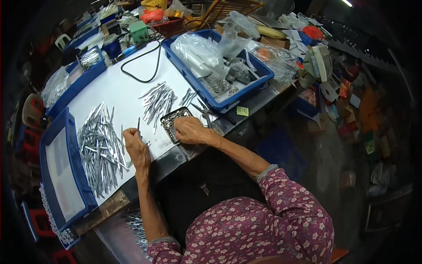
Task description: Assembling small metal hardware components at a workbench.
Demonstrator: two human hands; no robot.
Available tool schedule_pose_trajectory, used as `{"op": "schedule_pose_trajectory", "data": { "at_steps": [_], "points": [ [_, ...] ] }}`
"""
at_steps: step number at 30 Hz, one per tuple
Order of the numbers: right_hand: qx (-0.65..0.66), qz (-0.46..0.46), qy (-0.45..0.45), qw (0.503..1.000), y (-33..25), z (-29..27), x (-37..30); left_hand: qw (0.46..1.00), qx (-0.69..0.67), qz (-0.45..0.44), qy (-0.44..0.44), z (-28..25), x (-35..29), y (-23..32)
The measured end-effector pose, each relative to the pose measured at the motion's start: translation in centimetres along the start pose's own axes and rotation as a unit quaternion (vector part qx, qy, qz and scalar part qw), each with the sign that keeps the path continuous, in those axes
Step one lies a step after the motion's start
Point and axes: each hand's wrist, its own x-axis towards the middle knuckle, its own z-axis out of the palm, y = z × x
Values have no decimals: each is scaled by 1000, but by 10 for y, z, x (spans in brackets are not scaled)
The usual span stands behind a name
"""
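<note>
My left hand [137, 147] is closed around a thin metal strip [139, 123], whose upper end sticks up past the fingers. With fingers bent down, my right hand [192, 130] reaches into a small dark-rimmed tray [163, 122] of small shiny metal parts; what the fingertips pinch is hidden. To the left of my left hand spreads a big pile of silver metal strips [100, 149]. A smaller pile of strips [159, 102] lies beyond the tray. Pliers [205, 116] rest to the right of the tray, by a few more strips [188, 97].
A blue bin [215, 105] with plastic bags and metal parts stands at the back right. Another blue tray [68, 165] sits at the table's left end. A black cable [141, 81] loops across the white table sheet. A yellow note [242, 111] lies near the edge.
</note>
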Motion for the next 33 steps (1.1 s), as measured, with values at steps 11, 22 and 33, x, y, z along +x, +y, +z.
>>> {"op": "schedule_pose_trajectory", "data": {
  "at_steps": [11, 22, 33],
  "points": [
    [227, 124, 36, 965, -4, -9, 4, 929, -338, -111, -105, 12, -17, 16],
    [486, 207, -6, 849, -6, -21, 1, 871, -430, -178, -158, 13, -30, 34],
    [532, 179, 37, 827, -21, -24, 0, 849, -468, -183, -162, 22, -29, 37]
  ]
}}
